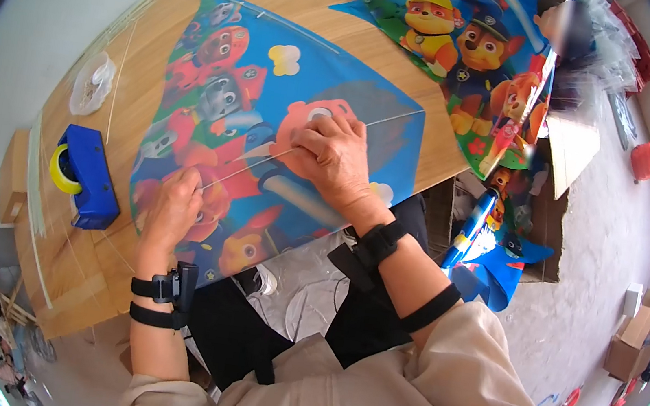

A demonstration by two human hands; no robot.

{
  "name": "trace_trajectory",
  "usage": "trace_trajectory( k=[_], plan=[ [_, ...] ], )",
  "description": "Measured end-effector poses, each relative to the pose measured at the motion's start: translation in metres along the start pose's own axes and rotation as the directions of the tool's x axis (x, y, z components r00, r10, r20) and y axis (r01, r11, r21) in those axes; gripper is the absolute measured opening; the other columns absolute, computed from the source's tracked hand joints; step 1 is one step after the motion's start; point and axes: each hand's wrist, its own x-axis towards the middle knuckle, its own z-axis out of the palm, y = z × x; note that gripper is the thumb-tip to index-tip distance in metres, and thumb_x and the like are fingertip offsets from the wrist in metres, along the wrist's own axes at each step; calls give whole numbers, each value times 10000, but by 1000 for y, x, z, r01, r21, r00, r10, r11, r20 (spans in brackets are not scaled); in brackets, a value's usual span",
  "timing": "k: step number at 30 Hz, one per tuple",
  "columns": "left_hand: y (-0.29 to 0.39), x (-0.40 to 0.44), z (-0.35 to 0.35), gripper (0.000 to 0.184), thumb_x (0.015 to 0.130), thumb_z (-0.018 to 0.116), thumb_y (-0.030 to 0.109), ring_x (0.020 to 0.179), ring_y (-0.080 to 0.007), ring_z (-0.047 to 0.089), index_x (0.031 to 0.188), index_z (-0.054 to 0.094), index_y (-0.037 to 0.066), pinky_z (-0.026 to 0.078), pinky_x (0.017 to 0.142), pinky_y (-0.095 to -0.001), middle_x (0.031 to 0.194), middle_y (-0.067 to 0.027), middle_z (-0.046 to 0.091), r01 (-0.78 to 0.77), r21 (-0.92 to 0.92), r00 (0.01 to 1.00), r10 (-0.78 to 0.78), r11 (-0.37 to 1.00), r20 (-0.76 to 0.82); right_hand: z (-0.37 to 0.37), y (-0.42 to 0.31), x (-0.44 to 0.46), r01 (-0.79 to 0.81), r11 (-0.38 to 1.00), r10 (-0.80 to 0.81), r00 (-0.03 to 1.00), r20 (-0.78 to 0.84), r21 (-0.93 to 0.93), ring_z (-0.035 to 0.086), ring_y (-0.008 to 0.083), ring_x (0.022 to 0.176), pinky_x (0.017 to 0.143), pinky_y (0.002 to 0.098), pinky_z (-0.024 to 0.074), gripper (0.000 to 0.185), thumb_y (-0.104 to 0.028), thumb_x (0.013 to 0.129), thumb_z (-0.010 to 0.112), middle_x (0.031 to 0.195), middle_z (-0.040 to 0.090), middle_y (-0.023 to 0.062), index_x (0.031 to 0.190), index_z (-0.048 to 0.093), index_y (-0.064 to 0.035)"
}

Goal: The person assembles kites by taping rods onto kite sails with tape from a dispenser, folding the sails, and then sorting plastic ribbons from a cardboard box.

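Note:
A blue kite sheet [278, 57] printed with cartoon dogs lies on the wooden table, its near edge hanging over my lap. A thin pale rod [243, 169] runs slantwise across it towards the right corner. My left hand [173, 208] is closed on the rod's lower left part, over the sheet. Further right, my right hand [330, 154] bends its fingers round the rod near the middle of the sheet. The fingertips of both hands are partly hidden.
A blue tape dispenser [94, 181] and a clear plastic tub [92, 84] stand at the left, by several thin rods. Another printed sheet [467, 57] lies at the upper right, near another person [581, 31]. An open carton [547, 232] stands beside the table.

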Motion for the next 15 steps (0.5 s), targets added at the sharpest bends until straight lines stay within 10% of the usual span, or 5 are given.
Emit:
trace_trajectory(
  k=[13,15],
  plan=[
    [8,-67,-19,89,742,551,2,714,-382,529,791,477,2,419,606,-427,757,-171,541,75,-25,975,-78,997,-208,-1,-2,1,24,1000,-24,998,-61,8,540,238,901,822,384,355,179,-166,643,647,905,601,27,813,633,-111],
    [0,-98,-18,108,757,575,28,657,-366,516,743,472,1,411,577,-411,708,-164,530,299,-100,904,-316,949,-290,-9,-9,2,30,999,-29,992,-122,11,545,259,877,769,382,393,135,-85,661,627,876,594,53,796,619,-84]
  ],
)
